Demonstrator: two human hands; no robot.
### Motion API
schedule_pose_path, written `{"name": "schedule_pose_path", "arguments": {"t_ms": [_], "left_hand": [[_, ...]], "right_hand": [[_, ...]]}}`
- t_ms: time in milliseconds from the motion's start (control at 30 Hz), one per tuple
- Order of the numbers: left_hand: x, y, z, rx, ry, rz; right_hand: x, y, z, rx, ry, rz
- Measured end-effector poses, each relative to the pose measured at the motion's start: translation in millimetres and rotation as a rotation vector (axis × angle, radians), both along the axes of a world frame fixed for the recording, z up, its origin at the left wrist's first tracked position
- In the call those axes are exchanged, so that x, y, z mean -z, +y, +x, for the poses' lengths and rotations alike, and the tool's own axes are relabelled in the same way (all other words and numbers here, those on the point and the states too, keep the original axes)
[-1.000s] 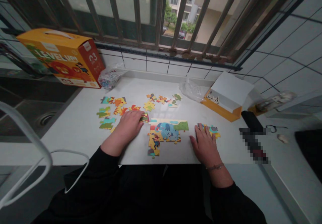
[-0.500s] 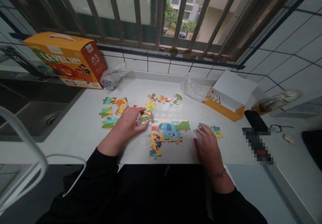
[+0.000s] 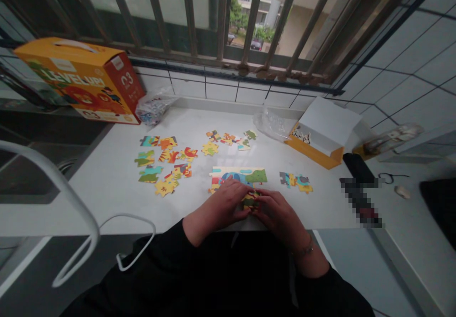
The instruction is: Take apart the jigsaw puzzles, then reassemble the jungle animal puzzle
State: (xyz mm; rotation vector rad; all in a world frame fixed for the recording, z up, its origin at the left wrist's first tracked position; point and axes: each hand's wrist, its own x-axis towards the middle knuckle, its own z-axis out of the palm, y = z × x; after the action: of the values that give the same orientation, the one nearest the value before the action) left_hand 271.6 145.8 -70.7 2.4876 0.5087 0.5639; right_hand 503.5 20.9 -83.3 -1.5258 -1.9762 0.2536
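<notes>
My left hand (image 3: 233, 199) and my right hand (image 3: 274, 207) meet low over the white counter, near its front edge. Between their fingertips is a green and yellow puzzle piece (image 3: 251, 203), gripped from both sides. Just behind it lies the joined puzzle section (image 3: 258, 175) with a blue elephant; my left hand covers its lower left part. Right of my hands sits a small joined strip of puzzle pieces (image 3: 296, 182). Loose puzzle pieces (image 3: 166, 184) are spread out to the left, and others, including a yellow piece (image 3: 210, 148), lie farther back.
An orange carton (image 3: 81, 84) stands at the back left beside a filled plastic bag (image 3: 155, 108). At the back right are a crumpled clear bag (image 3: 270, 124) and an open box (image 3: 317, 150) with pieces inside. A white tube (image 3: 76, 203) arches at the left, near the sink.
My left hand has carried the green puzzle piece right and toward me. My right hand has moved left from the small strip to meet it, and both now hold the piece.
</notes>
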Motion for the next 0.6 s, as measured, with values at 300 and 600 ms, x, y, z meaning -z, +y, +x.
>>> {"name": "schedule_pose_path", "arguments": {"t_ms": [300, 600], "left_hand": [[10.0, 5, -1, 0.001, 0.146, 0.088], [8.8, 5, 0, 0.004, 0.168, 0.07]], "right_hand": [[7.0, 6, 40, 0.093, -0.199, -0.022], [7.3, 7, 40, 0.085, -0.141, -0.006]]}}
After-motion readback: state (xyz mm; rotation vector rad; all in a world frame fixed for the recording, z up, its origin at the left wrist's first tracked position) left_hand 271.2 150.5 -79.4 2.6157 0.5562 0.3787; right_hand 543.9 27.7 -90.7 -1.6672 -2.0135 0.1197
